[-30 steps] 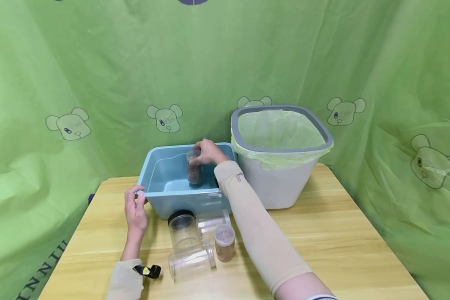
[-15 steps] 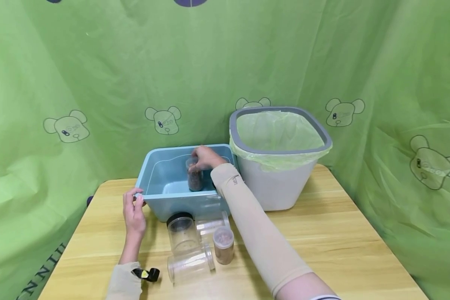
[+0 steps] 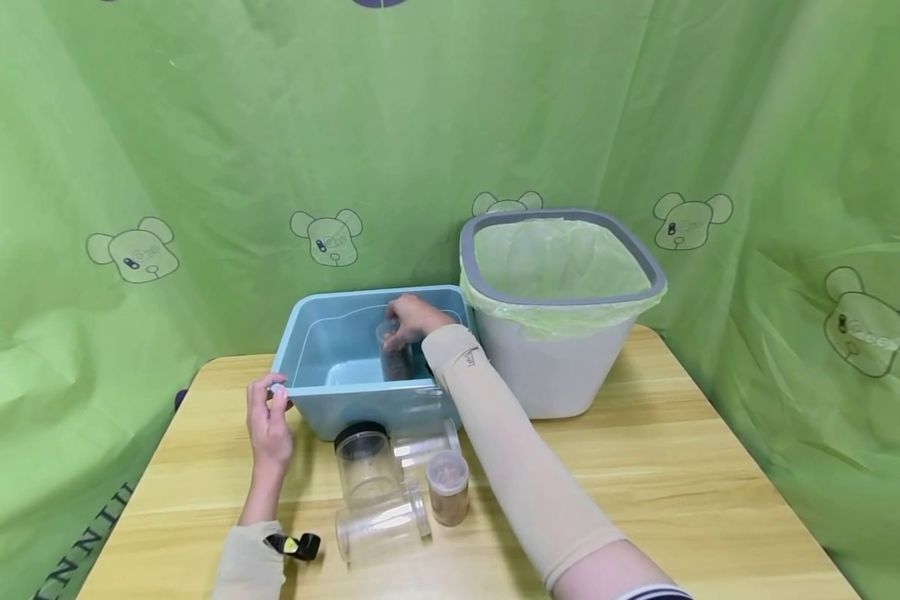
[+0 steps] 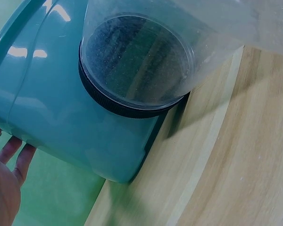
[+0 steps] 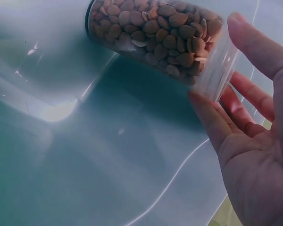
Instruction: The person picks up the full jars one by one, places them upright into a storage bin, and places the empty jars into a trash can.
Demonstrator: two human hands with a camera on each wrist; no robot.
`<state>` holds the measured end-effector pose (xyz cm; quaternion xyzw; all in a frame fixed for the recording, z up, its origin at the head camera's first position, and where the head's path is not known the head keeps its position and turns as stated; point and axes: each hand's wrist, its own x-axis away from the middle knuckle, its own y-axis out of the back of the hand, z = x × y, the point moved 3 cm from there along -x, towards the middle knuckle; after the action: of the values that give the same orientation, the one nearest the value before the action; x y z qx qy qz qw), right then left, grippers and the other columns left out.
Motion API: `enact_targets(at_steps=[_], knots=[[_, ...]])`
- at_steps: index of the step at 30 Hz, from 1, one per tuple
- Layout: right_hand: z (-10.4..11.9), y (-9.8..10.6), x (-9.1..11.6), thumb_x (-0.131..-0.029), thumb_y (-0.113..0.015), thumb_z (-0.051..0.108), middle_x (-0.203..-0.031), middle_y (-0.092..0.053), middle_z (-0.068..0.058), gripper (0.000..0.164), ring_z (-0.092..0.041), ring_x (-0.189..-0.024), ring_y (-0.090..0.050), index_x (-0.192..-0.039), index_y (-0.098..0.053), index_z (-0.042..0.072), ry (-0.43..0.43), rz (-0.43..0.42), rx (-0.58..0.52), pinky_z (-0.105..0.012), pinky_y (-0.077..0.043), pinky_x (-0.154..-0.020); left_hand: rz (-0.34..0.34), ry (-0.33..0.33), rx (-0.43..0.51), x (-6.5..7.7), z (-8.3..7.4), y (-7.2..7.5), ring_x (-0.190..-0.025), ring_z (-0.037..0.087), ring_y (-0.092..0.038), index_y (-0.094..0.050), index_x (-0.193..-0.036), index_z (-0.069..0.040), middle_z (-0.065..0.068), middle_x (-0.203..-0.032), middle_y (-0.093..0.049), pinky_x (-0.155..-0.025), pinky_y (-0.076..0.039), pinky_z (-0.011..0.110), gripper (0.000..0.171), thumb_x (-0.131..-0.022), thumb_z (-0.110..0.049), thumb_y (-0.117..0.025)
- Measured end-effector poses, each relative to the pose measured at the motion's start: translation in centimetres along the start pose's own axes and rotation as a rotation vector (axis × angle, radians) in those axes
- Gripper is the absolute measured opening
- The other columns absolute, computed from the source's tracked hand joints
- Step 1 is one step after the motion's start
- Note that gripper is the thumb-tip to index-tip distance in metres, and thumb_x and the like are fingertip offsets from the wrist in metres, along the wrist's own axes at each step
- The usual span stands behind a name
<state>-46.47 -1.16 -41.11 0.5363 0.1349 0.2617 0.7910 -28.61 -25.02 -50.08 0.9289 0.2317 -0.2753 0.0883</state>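
Note:
My right hand (image 3: 417, 319) reaches into the blue plastic tub (image 3: 317, 410). Thumb and fingers grip a clear jar (image 5: 155, 40) by its transparent lid end. Small flat brown pieces, like seeds or nuts, fill that jar. In the head view it stands nearly upright inside the tub, its base low behind the front rim. At the tub's front left corner my left hand (image 3: 268, 429) holds the rim, fingertips on its edge. A clear jar with a black lid (image 4: 137, 61) lies against the tub's front wall.
In front of the tub lie two more clear jars, one nearer (image 3: 378, 529) and one farther (image 3: 423, 446). A lidded jar with brown contents (image 3: 448, 500) stands beside them. A white bin (image 3: 543, 375) with a grey rim and green liner adjoins the tub's right side on the wooden table (image 3: 667, 467).
My right hand has lowered the filled jar deeper into the tub and slightly to the right. The left hand stays at the corner, and the jars on the table have not moved.

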Motion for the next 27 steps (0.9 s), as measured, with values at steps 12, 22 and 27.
enact_targets(at_steps=[12, 22, 27], knots=[[0.0, -0.1, 0.3, -0.079, -0.092, 0.027, -0.128, -0.060, -0.013, 0.062, -0.026, -0.120, -0.058, -0.130, -0.064, 0.005, -0.007, 0.016, -0.011, -0.038, -0.049, -0.108, -0.011, 0.011, -0.023, 0.0, 0.4, 0.0, -0.096, 0.008, -0.047, -0.059, -0.121, 0.006, -0.011, -0.111, -0.047, -0.078, -0.056, 0.014, 0.026, -0.105, -0.010, -0.047], [0.2, 0.1, 0.7, -0.075, -0.094, 0.024, -0.126, -0.064, -0.013, 0.063, -0.027, -0.116, -0.061, -0.127, -0.064, 0.004, 0.008, 0.013, -0.036, -0.038, -0.051, -0.105, 0.006, 0.031, -0.011, 0.2, -0.3, -0.1, -0.097, 0.011, -0.047, -0.058, -0.122, 0.005, -0.010, -0.113, -0.047, -0.079, -0.056, 0.015, 0.026, -0.105, -0.011, -0.046], [0.7, 0.7, 0.7, -0.080, -0.091, 0.024, -0.132, -0.065, -0.015, 0.068, -0.029, -0.122, -0.061, -0.138, -0.061, 0.005, 0.023, 0.012, -0.022, -0.038, -0.051, -0.108, -0.007, 0.031, -0.026, 0.4, -1.7, -0.2, -0.097, 0.010, -0.046, -0.056, -0.122, 0.008, -0.008, -0.114, -0.046, -0.078, -0.051, 0.008, 0.027, -0.105, -0.008, -0.044]])
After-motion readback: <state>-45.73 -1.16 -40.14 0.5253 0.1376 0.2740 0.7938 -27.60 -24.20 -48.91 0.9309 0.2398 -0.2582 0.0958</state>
